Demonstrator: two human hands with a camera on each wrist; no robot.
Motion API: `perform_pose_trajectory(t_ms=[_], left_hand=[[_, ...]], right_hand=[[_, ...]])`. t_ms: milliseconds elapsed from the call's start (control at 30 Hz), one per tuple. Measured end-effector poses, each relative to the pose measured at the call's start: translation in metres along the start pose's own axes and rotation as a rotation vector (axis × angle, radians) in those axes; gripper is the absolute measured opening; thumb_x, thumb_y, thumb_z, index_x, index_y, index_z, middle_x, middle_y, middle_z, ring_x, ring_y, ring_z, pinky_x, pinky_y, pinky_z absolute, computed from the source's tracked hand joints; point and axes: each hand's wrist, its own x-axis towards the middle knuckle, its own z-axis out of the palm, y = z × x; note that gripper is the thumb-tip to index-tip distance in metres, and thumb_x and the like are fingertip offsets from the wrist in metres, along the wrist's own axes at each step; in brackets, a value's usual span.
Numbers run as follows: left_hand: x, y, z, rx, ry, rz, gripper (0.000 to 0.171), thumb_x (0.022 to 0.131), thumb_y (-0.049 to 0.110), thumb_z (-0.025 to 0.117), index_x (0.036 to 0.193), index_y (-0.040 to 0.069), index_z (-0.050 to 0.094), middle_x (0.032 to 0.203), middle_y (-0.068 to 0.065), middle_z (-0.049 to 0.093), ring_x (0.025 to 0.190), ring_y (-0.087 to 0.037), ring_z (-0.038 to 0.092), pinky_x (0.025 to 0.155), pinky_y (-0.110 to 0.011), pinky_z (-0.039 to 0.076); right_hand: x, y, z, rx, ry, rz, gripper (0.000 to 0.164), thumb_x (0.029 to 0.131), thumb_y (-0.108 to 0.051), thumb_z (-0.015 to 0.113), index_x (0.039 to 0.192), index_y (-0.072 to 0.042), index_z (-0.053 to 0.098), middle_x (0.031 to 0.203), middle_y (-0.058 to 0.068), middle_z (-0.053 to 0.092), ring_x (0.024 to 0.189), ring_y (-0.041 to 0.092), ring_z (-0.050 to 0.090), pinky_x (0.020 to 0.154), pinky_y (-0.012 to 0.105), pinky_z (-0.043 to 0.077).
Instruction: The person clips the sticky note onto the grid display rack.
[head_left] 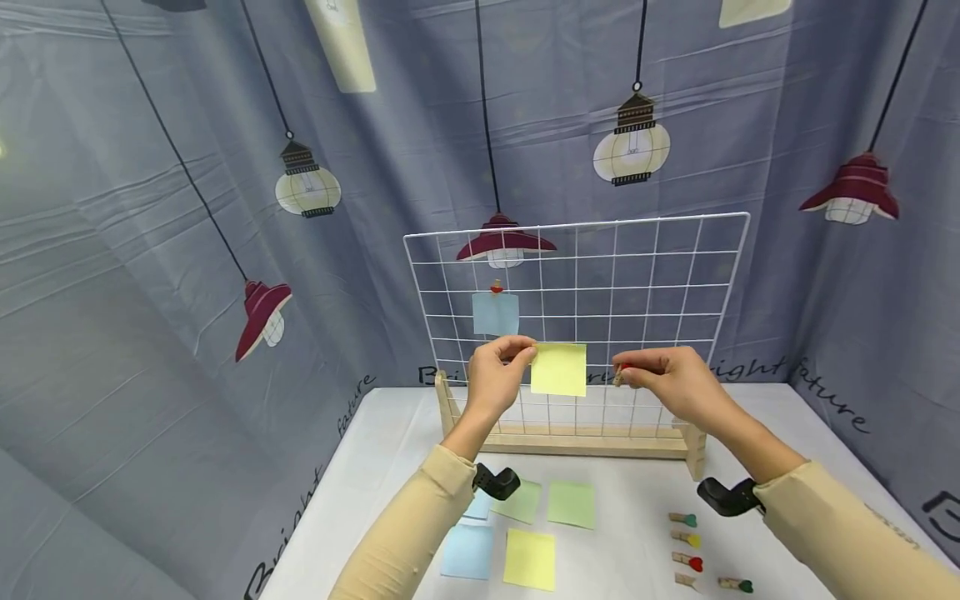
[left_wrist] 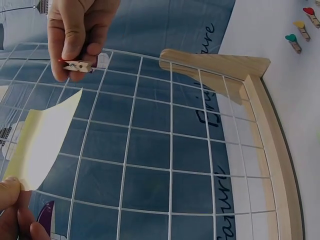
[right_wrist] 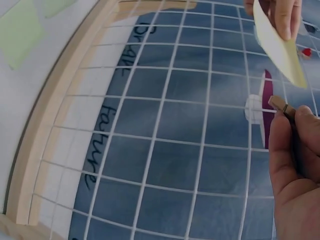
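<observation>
Between thumb and fingers my left hand (head_left: pixel 497 375) pinches a yellow sticky note (head_left: pixel 558 369) by its left edge, in front of the white wire grid (head_left: pixel 633 275). To the right, my right hand (head_left: pixel 675 379) holds a small wooden clothespin (head_left: pixel 618 377) with a red piece on it. In the right wrist view the clothespin (right_wrist: pixel 282 107) sticks out past thumb and forefinger, a little apart from the note (right_wrist: pixel 280 50). A blue note (head_left: pixel 496 314) hangs on the grid's upper left under a red-topped clothespin (head_left: pixel 497 287).
The grid stands in a wooden base (head_left: pixel 585 442) on a white table (head_left: pixel 622 517). Blue, green and yellow notes (head_left: pixel 529 558) lie at the front left. Several clothespins with coloured tops (head_left: pixel 687 561) lie at the front right. A grey-blue printed curtain (head_left: pixel 405 142) surrounds the table.
</observation>
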Motion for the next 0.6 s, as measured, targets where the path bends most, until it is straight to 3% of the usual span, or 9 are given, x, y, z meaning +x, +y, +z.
perform_pose_trajectory(t_ms=[167,267,533,600], left_hand=[[0.009,0.001,0.003,0.012,0.032,-0.026,0.008,0.095,0.023,0.075,0.101,0.022,0.081,0.093,0.005,0.079,0.085,-0.007,0.069,0.071,-0.026,0.051],[0.014,0.002,0.005,-0.007,0.051,-0.04,0.008,0.095,0.023,0.075,0.099,0.021,0.081,0.093,0.005,0.079,0.085,-0.007,0.069,0.07,-0.025,0.051],[0.027,0.009,0.01,-0.058,0.122,-0.059,0.008,0.094,0.023,0.077,0.097,0.019,0.083,0.092,0.003,0.079,0.081,-0.006,0.068,0.068,-0.023,0.051],[0.03,0.011,0.012,-0.071,0.134,-0.063,0.008,0.093,0.024,0.078,0.097,0.019,0.083,0.091,0.003,0.079,0.079,-0.006,0.067,0.067,-0.023,0.05]], right_hand=[[0.009,-0.009,0.003,0.095,-0.006,-0.018,0.032,0.103,-0.012,0.062,0.133,0.0,0.067,0.122,0.018,0.074,0.104,0.018,0.075,0.087,0.026,0.06],[0.014,-0.013,0.005,0.123,-0.016,-0.011,0.032,0.104,-0.009,0.06,0.133,0.001,0.066,0.123,0.02,0.073,0.105,0.02,0.075,0.085,0.021,0.059],[0.032,-0.027,0.005,0.077,0.019,-0.021,0.028,0.103,-0.014,0.062,0.128,-0.004,0.071,0.123,0.016,0.074,0.112,0.031,0.072,0.094,0.038,0.059],[0.036,-0.03,0.004,0.071,0.041,-0.026,0.028,0.103,-0.015,0.064,0.128,-0.006,0.072,0.123,0.016,0.074,0.113,0.031,0.072,0.094,0.037,0.059]])
